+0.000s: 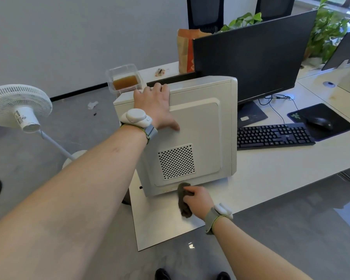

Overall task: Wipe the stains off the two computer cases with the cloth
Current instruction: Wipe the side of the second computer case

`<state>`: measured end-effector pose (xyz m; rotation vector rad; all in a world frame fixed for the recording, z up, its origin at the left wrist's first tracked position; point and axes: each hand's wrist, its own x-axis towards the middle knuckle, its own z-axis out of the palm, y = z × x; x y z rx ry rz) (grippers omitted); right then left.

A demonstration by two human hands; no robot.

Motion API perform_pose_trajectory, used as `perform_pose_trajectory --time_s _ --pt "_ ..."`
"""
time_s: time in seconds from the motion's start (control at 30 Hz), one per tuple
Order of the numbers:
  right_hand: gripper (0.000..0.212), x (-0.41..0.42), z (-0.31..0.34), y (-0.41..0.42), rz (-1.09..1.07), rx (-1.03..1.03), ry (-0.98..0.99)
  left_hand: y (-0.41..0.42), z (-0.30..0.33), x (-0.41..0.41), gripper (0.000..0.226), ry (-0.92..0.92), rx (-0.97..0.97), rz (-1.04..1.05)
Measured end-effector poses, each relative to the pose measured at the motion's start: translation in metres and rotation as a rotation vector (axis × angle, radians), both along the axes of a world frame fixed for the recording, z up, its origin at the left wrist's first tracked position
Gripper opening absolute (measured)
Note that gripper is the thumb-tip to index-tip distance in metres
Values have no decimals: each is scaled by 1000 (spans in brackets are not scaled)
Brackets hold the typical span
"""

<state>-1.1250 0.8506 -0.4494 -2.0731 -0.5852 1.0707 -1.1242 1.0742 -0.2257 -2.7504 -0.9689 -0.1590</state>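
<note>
Cloth (pixel 183 201) is bunched up in the right hand (pixel 197 200), fingers curled round it, pressed against the bottom edge of the white computer case (pixel 198 126) standing on the desk (pixel 271 174). Left hand (pixel 157 105) lies flat over the case's top edge, fingers spread.

1 white computer case (pixel 198 126) | 1 grey cloth (pixel 183 201) | 2 hands: left hand (pixel 156 106), right hand (pixel 198 201) | 2 monitors (pixel 251 55) | 1 keyboard (pixel 273 135) | 1 mouse (pixel 319 123) | 1 mouse pad (pixel 339 128) | 1 fan (pixel 18 106) | 1 paper bag (pixel 185 51)
</note>
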Motion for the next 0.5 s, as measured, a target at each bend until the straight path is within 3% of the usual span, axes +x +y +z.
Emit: perform_pose_trajectory --time_s 0.13,0.2,0.33,0.4,0.5 --pt "14 15 5 -7 -445 228 276 -1 -2 -1 112 -6 4 -6" --pt "9 30 7 -9 -676 265 310 -1 -1 -1 112 -9 -7 0" --pt "31 72 4 -19 -1178 266 283 -1 -2 -2 111 -4 -2 -5" --pt "33 81 4 -25 -1224 266 220 -2 -3 -2 111 -8 -6 -8" --pt "31 67 1 -17 -1077 269 120 -2 -2 -1 112 -15 -13 -3"
